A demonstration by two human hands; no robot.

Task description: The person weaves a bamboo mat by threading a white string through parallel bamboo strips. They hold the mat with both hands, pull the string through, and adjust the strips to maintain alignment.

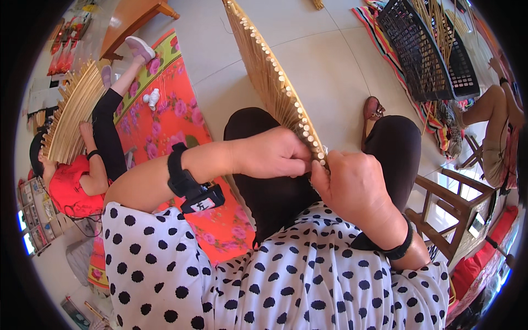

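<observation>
A mat of pale stalks (269, 77) stands on edge in front of my lap, the cut white stalk ends lined up along its upper rim. It runs from the top of the view down to my hands. My left hand (278, 154) is closed at the mat's near end, on its left face, with the fingers curled in. Close beside it, my right hand (355, 184) is closed on the same end from the right, thumb against the last stalks. A small white bit shows between the hands; whether it is thread I cannot tell. The fingertips are partly hidden.
At left a person in red (77, 184) sits holding another stalk mat (74, 118) on a red floral floor mat (206, 231). White thread (151, 99) lies on it. At right are a black crate (412, 49) of stalks, a wooden stool (459, 203) and another person's leg (489, 121).
</observation>
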